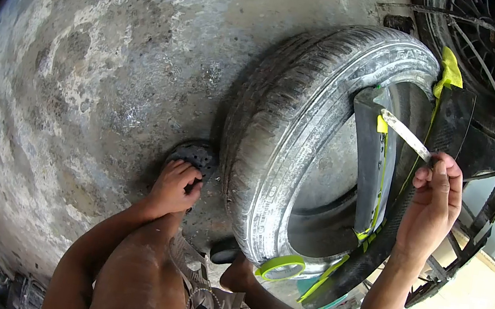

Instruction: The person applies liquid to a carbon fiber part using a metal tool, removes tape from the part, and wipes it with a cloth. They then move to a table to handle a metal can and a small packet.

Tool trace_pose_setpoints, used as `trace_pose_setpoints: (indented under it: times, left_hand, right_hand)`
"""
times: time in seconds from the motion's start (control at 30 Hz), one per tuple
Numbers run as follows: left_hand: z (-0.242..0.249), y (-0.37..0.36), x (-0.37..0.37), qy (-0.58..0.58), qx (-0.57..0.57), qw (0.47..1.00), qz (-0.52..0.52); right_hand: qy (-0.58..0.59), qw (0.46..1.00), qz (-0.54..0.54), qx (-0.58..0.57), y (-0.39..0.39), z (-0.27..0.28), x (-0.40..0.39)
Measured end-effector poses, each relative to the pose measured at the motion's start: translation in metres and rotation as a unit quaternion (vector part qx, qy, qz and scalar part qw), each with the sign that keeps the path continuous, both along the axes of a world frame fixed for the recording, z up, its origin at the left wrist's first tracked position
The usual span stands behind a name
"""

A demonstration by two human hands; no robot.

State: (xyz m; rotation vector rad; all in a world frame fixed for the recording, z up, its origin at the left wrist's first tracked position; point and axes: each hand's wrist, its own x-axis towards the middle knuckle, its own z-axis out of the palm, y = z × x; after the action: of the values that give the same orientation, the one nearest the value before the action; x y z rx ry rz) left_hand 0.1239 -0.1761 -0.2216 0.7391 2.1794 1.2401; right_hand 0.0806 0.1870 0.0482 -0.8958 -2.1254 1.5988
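A worn grey tyre stands upright on the concrete floor. My right hand is raised at the tyre's right side and pinches a thin pale flat blade, whose tip reaches a black rubber strip set inside the tyre opening, near a small yellow tag. My left hand rests low on the floor, fingers curled over a dark round perforated disc just left of the tyre. My bare knee and foot are beside the tyre's base.
A roll of green tape lies at the tyre's lower rim. Yellow-green tape strips mark black panels on the right. A spoked wheel stands behind. A pale board lies lower right.
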Motion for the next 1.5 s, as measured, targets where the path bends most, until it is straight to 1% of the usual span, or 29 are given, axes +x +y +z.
trace_pose_setpoints:
  times: [0.17, 0.27, 0.33, 0.37, 0.4, 0.43, 0.47, 0.5, 0.57, 0.6, 0.67, 0.7, 0.73, 0.77, 0.8, 0.87, 0.93, 0.97, 1.0, 1.07, 1.1, 1.13, 1.17, 1.2, 1.23, 1.3, 1.33, 1.4, 1.5]
  left_hand:
    - [-0.003, -0.001, 0.002, 0.000, 0.002, 1.000, -0.004]
    - [-0.004, -0.001, 0.002, 0.008, 0.000, 1.000, -0.008]
    - [0.000, 0.000, 0.000, 0.006, -0.003, 1.000, -0.002]
    - [0.003, 0.001, -0.004, 0.003, -0.006, 1.000, -0.002]
    - [0.002, 0.002, -0.004, 0.003, -0.003, 1.000, -0.029]
    - [-0.002, 0.003, 0.000, 0.009, 0.009, 1.000, -0.009]
    - [-0.005, 0.002, 0.004, 0.013, 0.023, 1.000, 0.007]
    - [-0.006, 0.000, 0.005, 0.006, 0.030, 0.999, -0.035]
    - [-0.011, 0.001, 0.004, 0.033, 0.032, 0.999, -0.020]
    - [-0.013, 0.004, 0.003, 0.036, 0.042, 0.997, -0.051]
    - [-0.012, 0.002, 0.003, 0.050, 0.019, 0.998, -0.039]
    - [-0.011, 0.003, 0.002, 0.051, 0.025, 0.998, -0.038]
    - [-0.011, 0.004, 0.003, 0.064, 0.030, 0.996, -0.059]
    - [-0.012, 0.003, 0.005, 0.053, 0.021, 0.997, -0.042]
    - [-0.015, 0.001, 0.007, 0.043, 0.013, 0.999, -0.023]
    - [-0.023, -0.004, 0.007, 0.066, 0.012, 0.996, -0.050]
    - [-0.028, -0.005, 0.008, 0.075, 0.005, 0.997, -0.037]
    - [-0.030, -0.005, 0.010, 0.094, 0.011, 0.995, -0.034]
    - [-0.031, -0.004, 0.009, 0.107, 0.013, 0.993, -0.048]
    - [-0.028, -0.001, 0.012, 0.094, 0.006, 0.995, -0.030]
    - [-0.022, 0.002, 0.014, 0.105, 0.022, 0.994, -0.023]
    - [-0.032, 0.001, 0.014, 0.115, 0.032, 0.992, -0.038]
    - [-0.047, -0.003, 0.011, 0.025, 0.039, 0.999, -0.017]
    - [-0.052, -0.007, 0.006, -0.067, 0.040, 0.997, 0.002]
    - [-0.044, -0.004, 0.003, -0.115, 0.039, 0.993, 0.012]
    - [-0.018, -0.008, -0.005, -0.189, 0.025, 0.982, 0.017]
    - [0.011, -0.010, -0.003, -0.224, 0.020, 0.974, 0.016]
    - [0.079, -0.017, 0.006, -0.271, 0.017, 0.962, 0.014]
    - [0.177, -0.019, 0.030, -0.277, 0.045, 0.960, -0.007]
  right_hand:
    - [0.007, 1.000, -0.013, 0.004, -0.001, 0.001, 0.001]
    - [-0.009, 1.000, -0.017, 0.001, -0.001, 0.000, 0.002]
    - [-0.014, 0.999, -0.032, 0.002, 0.004, 0.005, 0.007]
    - [0.013, 1.000, -0.016, 0.003, 0.007, 0.010, 0.013]
    - [0.020, 1.000, -0.016, 0.008, 0.005, 0.018, 0.019]
    - [0.016, 1.000, -0.023, 0.008, 0.003, 0.029, 0.030]
    - [0.009, 0.999, -0.036, 0.010, 0.002, 0.041, 0.045]
    - [-0.001, 0.999, -0.035, 0.017, 0.004, 0.054, 0.063]
    - [-0.026, 0.995, -0.086, 0.052, 0.001, 0.086, 0.104]
    - [-0.036, 0.991, -0.113, 0.068, 0.001, 0.102, 0.129]
    - [-0.060, 0.978, -0.145, 0.139, -0.005, 0.131, 0.189]
    - [-0.052, 0.974, -0.171, 0.136, -0.015, 0.144, 0.220]
    - [-0.040, 0.971, -0.196, 0.133, -0.029, 0.155, 0.251]
    - [-0.036, 0.959, -0.239, 0.146, -0.046, 0.163, 0.282]
    - [-0.061, 0.931, -0.296, 0.205, -0.070, 0.164, 0.292]
    - [-0.049, 0.929, -0.307, 0.201, -0.108, 0.159, 0.331]
    - [-0.077, 0.922, -0.296, 0.237, -0.144, 0.151, 0.344]
    - [-0.123, 0.914, -0.304, 0.240, -0.161, 0.156, 0.349]
    - [-0.131, 0.891, -0.271, 0.341, -0.170, 0.154, 0.350]
    - [-0.098, 0.872, -0.294, 0.379, -0.196, 0.149, 0.355]
    - [-0.100, 0.874, -0.276, 0.387, -0.205, 0.151, 0.355]
    - [-0.117, 0.876, -0.213, 0.416, -0.208, 0.148, 0.360]
    - [-0.140, 0.864, -0.165, 0.454, -0.210, 0.145, 0.360]
    - [-0.103, 0.862, -0.138, 0.477, -0.207, 0.136, 0.364]
    - [-0.082, 0.859, -0.137, 0.487, -0.209, 0.125, 0.371]
    - [-0.054, 0.893, -0.158, 0.417, -0.221, 0.107, 0.380]
    - [-0.050, 0.891, -0.169, 0.419, -0.226, 0.100, 0.386]
    - [-0.080, 0.887, -0.143, 0.432, -0.232, 0.089, 0.400]
    - [-0.069, 0.895, -0.147, 0.415, -0.238, 0.082, 0.422]
